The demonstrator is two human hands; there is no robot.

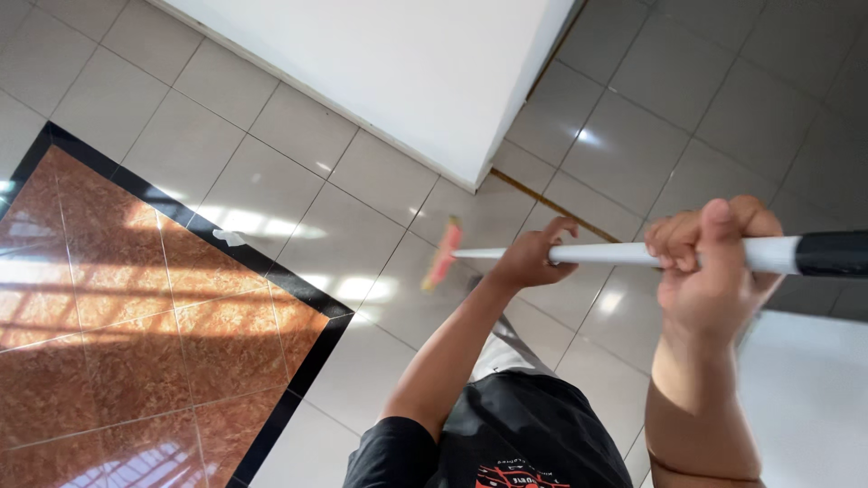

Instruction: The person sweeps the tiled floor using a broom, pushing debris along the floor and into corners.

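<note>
I hold a long white pole [615,255] with both hands; it has a black section [832,254] at its near end. My left hand [532,258] grips the pole further down, close to the head. My right hand [714,262] is wrapped around it just before the black part. The red head [443,253] of the pole is blurred and sits on the grey floor tiles near the corner of a white wall [407,81].
Grey glossy tiles [271,136] cover the floor. A brown marble inlay [117,307] with a black border lies at the left. A small white scrap [231,238] lies near that border. My black shirt [506,434] shows at the bottom.
</note>
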